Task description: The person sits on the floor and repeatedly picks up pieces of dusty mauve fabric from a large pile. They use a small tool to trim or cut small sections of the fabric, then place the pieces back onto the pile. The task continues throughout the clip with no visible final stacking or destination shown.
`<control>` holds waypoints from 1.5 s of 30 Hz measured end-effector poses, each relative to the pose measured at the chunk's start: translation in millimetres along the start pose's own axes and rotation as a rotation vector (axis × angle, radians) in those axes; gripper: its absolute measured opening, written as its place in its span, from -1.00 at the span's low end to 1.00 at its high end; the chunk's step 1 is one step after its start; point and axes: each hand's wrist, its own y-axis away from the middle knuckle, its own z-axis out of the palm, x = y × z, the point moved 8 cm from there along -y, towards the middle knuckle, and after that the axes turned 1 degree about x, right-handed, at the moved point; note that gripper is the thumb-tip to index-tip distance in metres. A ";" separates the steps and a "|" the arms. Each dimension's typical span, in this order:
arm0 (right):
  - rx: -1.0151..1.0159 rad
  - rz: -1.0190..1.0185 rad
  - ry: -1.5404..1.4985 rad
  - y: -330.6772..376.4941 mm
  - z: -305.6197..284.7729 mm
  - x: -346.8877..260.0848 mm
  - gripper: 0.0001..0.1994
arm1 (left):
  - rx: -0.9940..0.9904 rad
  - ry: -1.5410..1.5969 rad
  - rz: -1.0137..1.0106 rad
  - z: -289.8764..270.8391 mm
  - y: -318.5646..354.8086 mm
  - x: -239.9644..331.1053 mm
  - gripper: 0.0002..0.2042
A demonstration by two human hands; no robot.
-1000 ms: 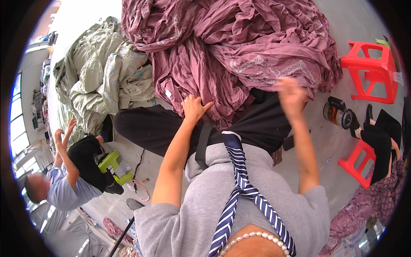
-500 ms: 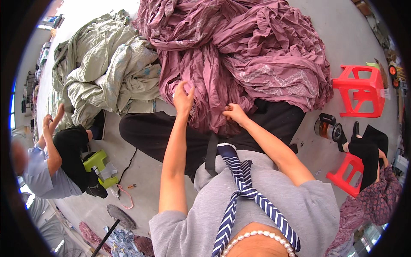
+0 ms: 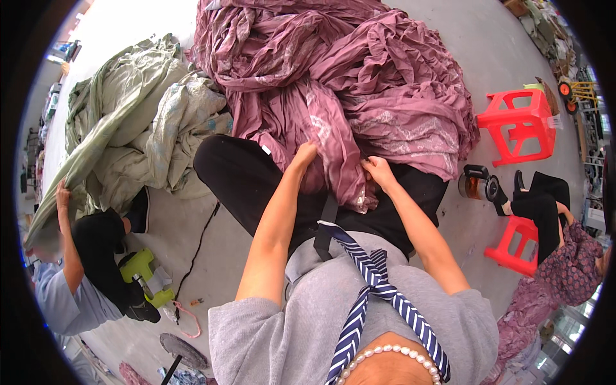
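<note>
A big heap of crumpled mauve fabric [image 3: 398, 77] with whitish patterns lies before me and spills over my lap. My left hand [image 3: 306, 155] is closed on a fold of it at the near edge. To its right, my right hand [image 3: 378, 172] pinches the same hanging part of the fabric. Between the two hands a patterned strip runs down toward my waist. A small white tag [image 3: 265, 149] shows on the fabric left of my left hand. The fingertips of both hands are partly hidden by folds.
At left a person [image 3: 77, 276] lifts pale green fabric [image 3: 141, 122]. A red stool [image 3: 520, 125], a glass jug with dark handle [image 3: 476, 186] and another red stool [image 3: 513, 247] stand at right, beside a seated person [image 3: 564, 263]. A lime-green stool [image 3: 144, 276] and black cord [image 3: 196, 256] lie left.
My left hand has come down and right from above the fabric and now grips it. My right hand has shifted slightly right. The person at left has raised the green fabric.
</note>
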 end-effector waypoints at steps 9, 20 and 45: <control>0.090 -0.157 0.128 -54.0 37.7 74.8 -0.53 | 0.158 -0.359 0.047 -9.0 13.6 -32.3 -0.34; -0.035 0.182 0.086 -46.1 79.0 120.2 -0.60 | -0.181 -0.105 -0.158 47.2 81.1 23.3 -0.46; 0.028 -0.264 -0.535 100.1 -33.1 -76.3 -0.42 | -0.423 0.630 -0.129 97.3 139.7 112.0 -0.52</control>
